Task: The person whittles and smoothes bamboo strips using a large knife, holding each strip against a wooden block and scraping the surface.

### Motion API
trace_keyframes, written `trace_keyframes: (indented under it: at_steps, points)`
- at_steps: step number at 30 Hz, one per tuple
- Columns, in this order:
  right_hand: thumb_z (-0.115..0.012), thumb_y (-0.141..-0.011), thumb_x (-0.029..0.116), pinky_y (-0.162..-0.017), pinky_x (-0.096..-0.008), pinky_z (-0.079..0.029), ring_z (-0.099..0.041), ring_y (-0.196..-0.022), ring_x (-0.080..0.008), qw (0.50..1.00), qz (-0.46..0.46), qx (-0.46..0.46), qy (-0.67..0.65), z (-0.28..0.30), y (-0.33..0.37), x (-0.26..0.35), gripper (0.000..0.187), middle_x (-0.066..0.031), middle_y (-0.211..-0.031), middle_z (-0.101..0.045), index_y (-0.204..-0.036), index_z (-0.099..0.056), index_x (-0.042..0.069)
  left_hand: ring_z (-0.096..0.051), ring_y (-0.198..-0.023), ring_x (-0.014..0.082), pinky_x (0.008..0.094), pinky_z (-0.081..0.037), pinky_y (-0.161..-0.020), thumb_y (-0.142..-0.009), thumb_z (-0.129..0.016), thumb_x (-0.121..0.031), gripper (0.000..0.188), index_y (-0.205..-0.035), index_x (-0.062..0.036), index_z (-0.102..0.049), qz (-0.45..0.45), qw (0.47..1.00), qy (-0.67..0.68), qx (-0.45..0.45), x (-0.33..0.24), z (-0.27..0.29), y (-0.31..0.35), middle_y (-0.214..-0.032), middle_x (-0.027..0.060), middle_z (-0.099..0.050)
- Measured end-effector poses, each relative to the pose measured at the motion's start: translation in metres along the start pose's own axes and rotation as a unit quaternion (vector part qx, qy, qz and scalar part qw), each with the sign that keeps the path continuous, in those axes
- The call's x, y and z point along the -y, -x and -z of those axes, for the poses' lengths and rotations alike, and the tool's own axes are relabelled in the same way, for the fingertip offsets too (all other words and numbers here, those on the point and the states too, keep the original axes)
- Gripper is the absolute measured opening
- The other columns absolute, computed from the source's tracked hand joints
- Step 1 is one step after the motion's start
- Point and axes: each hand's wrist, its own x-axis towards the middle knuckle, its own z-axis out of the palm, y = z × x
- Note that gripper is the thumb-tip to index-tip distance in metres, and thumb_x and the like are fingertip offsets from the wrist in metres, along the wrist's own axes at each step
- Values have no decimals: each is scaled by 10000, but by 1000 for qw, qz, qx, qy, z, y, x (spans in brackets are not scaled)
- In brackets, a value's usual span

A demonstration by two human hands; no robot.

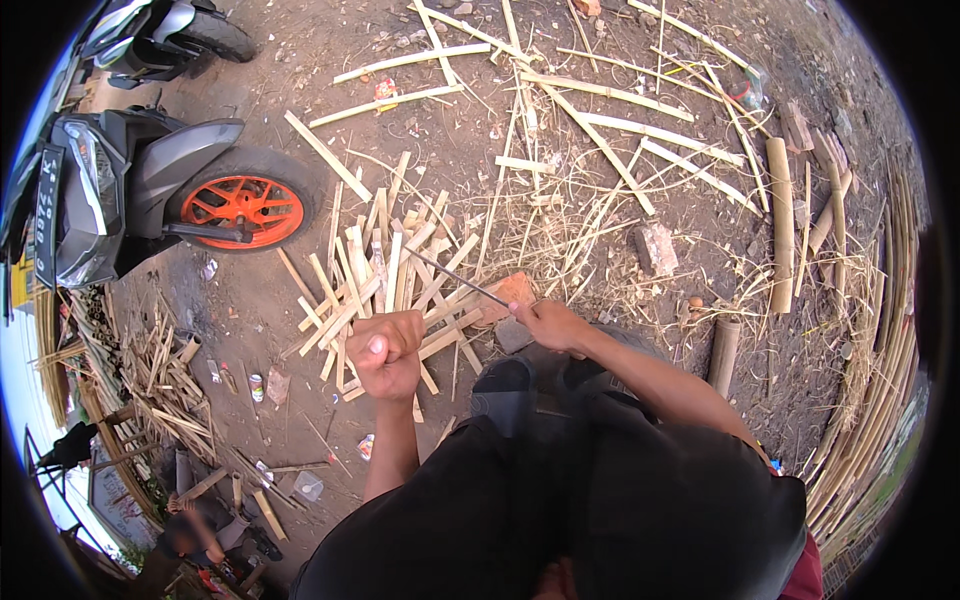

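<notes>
Blade (460, 279) in right grip (550, 326); can (257, 387) on soil (240, 300), contents hidden.

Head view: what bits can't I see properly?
In the head view:
Thin dark tool: near end hidden by the grip of the right hand.
Left hand: closed fist hides whether anything's inside.
Upper motorcycle: cut off by the round rim.
Person, lower left: too small and blurred to show details.

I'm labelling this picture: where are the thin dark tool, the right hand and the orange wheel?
Thin dark tool (460, 278): head view, middle of its length.
Right hand (550, 326): head view, back of the hand.
Orange wheel (246, 209): head view, near its hub.
</notes>
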Motion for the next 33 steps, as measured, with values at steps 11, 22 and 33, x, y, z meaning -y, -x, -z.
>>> trace_keyframes:
  at_steps: [11, 22, 33]
  points:
    - [-348, -1017, 574, -852, -522, -505, -664, -923, -487, 995, 76, -69, 2, -22, -26, 33, 774, -373, -895, -654, -893, -691, -109, -223, -397, 147, 329, -177, -428, -925, -476, -256, 510, -517, -57, -243, -25, 1000, 1, -9, 1, -3, 8, -447, 33, -288]
    - [-342, -1008, 598, -805, -530, -505, -670, -851, -461, 994, 88, -43, 44, -24, -31, 2, 778, -340, -822, -657, -854, -691, -81, -199, -414, 143, 339, -195, -454, -948, -454, -255, 480, -541, -103, -250, -21, 999, -6, -49, -3, 12, 19, -463, 5, -258]
    - [-363, -982, 647, -861, -513, -502, -663, -901, -475, 993, 57, -35, 96, -3, -37, -48, 817, -339, -889, -670, -894, -710, -88, -227, -389, 141, 321, -172, -424, -941, -490, -258, 515, -519, -68, -264, -39, 997, -1, -63, -4, 21, 18, -443, 26, -290]
